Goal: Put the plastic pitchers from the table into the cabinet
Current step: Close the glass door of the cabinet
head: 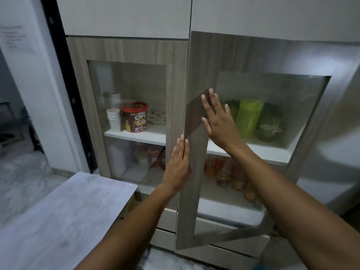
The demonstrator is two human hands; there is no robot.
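The cabinet's right glass door stands slightly ajar, its wooden frame swung a little toward me. My left hand lies flat, fingers together, on the lower part of the door's left frame. My right hand presses flat, fingers spread, on the frame and glass higher up. Behind the glass, on the white upper shelf, stand a light green plastic pitcher and darker green pitchers beside it. Neither hand holds anything.
The left glass door is closed; behind it are stacked paper cups and a red cereal tub. Jars fill the lower shelf. A grey table lies at lower left. A doorway opens at far left.
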